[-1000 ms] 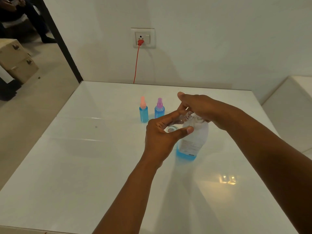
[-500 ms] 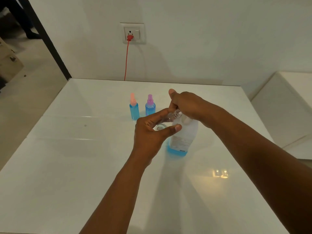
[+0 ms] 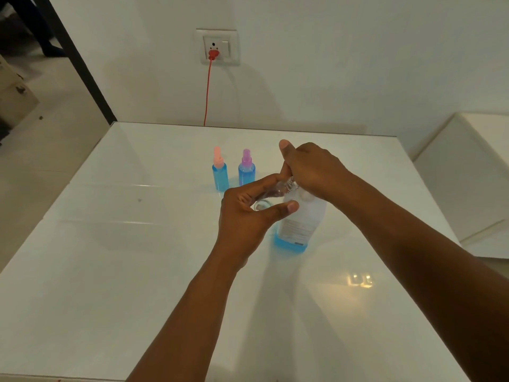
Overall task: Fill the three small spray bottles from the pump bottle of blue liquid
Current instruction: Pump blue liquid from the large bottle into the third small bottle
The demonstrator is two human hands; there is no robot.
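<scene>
Two small spray bottles full of blue liquid stand side by side on the white table [image 3: 115, 271]: one with a pink cap [image 3: 220, 172] and one with a purple cap [image 3: 246, 170]. My left hand [image 3: 248, 216] grips a third small clear bottle [image 3: 275, 193], tilted with its neck against the pump. The pump bottle [image 3: 298, 227] stands upright with a little blue liquid at its bottom. My right hand [image 3: 308, 169] is curled over the pump head, which is hidden under it.
A red cable [image 3: 208, 89] runs from a wall socket [image 3: 217, 46] down behind the table's far edge. A white cabinet [image 3: 468, 172] stands to the right. Floor and a cardboard box [image 3: 13, 97] lie to the left.
The camera view has shifted slightly. Both hands stay at the pump bottle with the clear bottle held against the pump; no clear movement of the objects.
</scene>
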